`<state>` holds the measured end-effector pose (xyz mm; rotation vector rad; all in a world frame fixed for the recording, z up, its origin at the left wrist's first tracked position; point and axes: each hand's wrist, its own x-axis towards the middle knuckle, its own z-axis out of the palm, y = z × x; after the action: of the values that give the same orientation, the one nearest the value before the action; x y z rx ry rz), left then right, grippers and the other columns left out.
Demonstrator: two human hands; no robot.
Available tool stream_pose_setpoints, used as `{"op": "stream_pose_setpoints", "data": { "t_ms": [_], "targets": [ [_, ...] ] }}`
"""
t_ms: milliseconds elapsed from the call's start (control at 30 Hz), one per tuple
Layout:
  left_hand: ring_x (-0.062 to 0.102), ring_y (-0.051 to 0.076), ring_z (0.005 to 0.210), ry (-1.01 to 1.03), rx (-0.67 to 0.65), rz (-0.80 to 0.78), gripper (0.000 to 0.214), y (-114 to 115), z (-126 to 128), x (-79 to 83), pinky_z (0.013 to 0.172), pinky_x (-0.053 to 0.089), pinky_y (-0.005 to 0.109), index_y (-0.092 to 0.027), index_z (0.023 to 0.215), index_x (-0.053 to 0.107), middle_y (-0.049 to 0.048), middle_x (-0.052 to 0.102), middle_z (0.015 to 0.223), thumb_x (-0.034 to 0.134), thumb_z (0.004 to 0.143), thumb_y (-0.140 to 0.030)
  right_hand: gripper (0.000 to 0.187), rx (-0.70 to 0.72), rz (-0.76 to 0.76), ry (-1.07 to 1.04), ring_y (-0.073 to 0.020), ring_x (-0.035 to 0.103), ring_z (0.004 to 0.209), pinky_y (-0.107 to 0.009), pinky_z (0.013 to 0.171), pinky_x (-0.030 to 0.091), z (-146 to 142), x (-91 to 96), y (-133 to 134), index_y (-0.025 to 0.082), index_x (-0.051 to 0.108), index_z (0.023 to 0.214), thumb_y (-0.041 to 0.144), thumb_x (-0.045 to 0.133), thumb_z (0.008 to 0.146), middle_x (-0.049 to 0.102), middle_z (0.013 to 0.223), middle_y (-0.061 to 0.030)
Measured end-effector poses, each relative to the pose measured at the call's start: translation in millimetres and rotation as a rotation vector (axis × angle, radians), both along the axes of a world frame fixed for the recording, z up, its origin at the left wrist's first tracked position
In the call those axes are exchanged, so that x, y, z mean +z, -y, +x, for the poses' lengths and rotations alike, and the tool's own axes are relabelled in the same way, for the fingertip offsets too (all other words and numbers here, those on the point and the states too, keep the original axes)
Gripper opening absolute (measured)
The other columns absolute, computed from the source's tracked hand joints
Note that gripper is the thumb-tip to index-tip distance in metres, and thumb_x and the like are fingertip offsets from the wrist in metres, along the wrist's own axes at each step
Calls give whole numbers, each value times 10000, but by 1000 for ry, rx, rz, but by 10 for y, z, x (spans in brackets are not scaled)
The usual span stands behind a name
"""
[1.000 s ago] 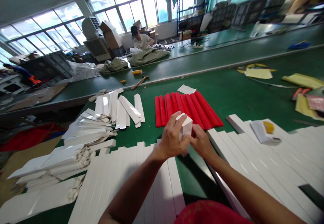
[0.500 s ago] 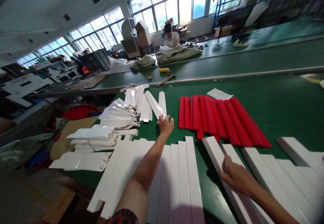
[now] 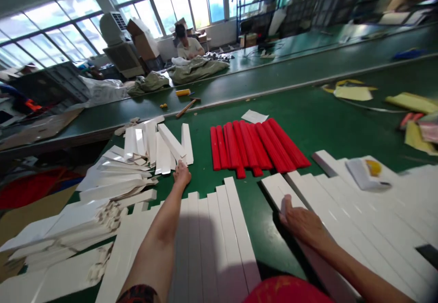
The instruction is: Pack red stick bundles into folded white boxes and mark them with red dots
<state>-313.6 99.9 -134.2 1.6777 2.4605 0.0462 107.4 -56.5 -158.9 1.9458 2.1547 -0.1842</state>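
My left hand [image 3: 181,175] reaches forward to the near end of a flat white carton blank [image 3: 186,144] in a loose pile on the green table [image 3: 308,116]; its fingers curl on the blank's end. My right hand [image 3: 301,221] rests on a long white closed box [image 3: 278,191], fingers bent over its left edge. A row of red sticks [image 3: 255,145] lies between and beyond the hands. More closed white boxes [image 3: 212,239] lie side by side under my left arm.
Stacks of flat white blanks [image 3: 112,184] cover the table's left side. A tape dispenser [image 3: 367,175] lies on the white boxes at right. Yellow papers [image 3: 352,93] lie far right. A person [image 3: 188,47] sits at a far bench with fabric.
A second ago both hands held a white box upright. They have since parted: the left hand reached to the blank pile, the right hand lies on a closed box. The camera swung meanwhile.
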Motion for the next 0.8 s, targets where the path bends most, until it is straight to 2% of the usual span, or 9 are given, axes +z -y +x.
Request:
{"op": "stream_pose_setpoints", "data": {
  "t_ms": [133, 267, 367, 467, 500, 567, 633, 700, 800],
  "targets": [
    [468, 341, 1313, -15, -60, 82, 538, 80, 14, 71, 1066, 422, 514, -102, 1424, 421, 203, 382, 1521, 547, 913, -213, 531, -112, 102, 63, -371, 686, 760, -449, 627, 488, 100, 59, 50, -30, 521, 1250, 399, 420, 953, 663, 815, -221],
    [449, 354, 1337, -2, -133, 219, 574, 171, 80, 309, 1082, 413, 514, -78, 1438, 403, 206, 398, 1522, 481, 875, -158, 399, -70, 323, 134, -359, 602, 902, -447, 707, 452, 100, 84, 124, 70, 601, 1077, 412, 544, 880, 597, 969, -206],
    [425, 306, 1377, 6, -189, 330, 525, 273, 109, 650, 1132, 389, 456, -63, 1401, 456, 195, 457, 1483, 469, 894, -196, 424, -100, 345, 101, -354, 578, 911, -466, 727, 446, 114, 45, 150, 86, 599, 1072, 457, 577, 867, 581, 966, -178],
    [521, 247, 1300, 25, -224, 516, 444, 464, 165, 1182, 1124, 419, 392, -86, 1331, 551, 155, 541, 1414, 441, 933, -248, 521, -121, 321, 43, -368, 592, 889, -491, 710, 462, 142, 31, 87, 86, 603, 1050, 571, 574, 863, 592, 960, -185],
    [592, 242, 1211, 76, -257, 640, 406, 548, 210, 1394, 1085, 461, 403, -114, 1277, 606, 136, 591, 1360, 462, 931, -268, 554, -119, 335, -9, -372, 599, 897, -492, 707, 474, 129, 59, 37, 79, 599, 1065, 591, 583, 854, 599, 975, -196],
    [671, 224, 1045, 202, -343, 856, 330, 725, 357, 1830, 995, 533, 415, -162, 1160, 689, 94, 671, 1247, 548, 886, -278, 623, -64, 433, -197, -374, 605, 969, -493, 761, 503, 41, 201, -96, 60, 565, 1151, 595, 615, 836, 609, 1048, -223],
    [688, 205, 995, 394, -430, 915, 279, 886, 572, 2225, 902, 582, 380, -181, 1080, 727, 68, 714, 1156, 612, 834, -247, 747, 75, 574, -447, -373, 574, 1107, -498, 893, 499, -126, 472, -247, 54, 473, 1305, 602, 637, 823, 585, 1190, -247],
    [688, 198, 1016, 649, -535, 815, 268, 1001, 814, 2519, 842, 603, 336, -182, 1041, 745, 68, 730, 1115, 638, 795, -189, 932, 231, 635, -669, -379, 489, 1263, -517, 1023, 440, -314, 828, -381, 87, 321, 1462, 643, 655, 793, 492, 1372, -255],
    [689, 191, 1039, 972, -699, 585, 295, 1059, 1129, 2733, 873, 599, 322, -197, 1017, 760, 67, 740, 1091, 644, 758, -117, 1206, 375, 506, -944, -395, 334, 1413, -543, 1111, 360, -491, 1308, -541, 153, 122, 1564, 705, 725, 678, 282, 1556, -239]
  ]
}}
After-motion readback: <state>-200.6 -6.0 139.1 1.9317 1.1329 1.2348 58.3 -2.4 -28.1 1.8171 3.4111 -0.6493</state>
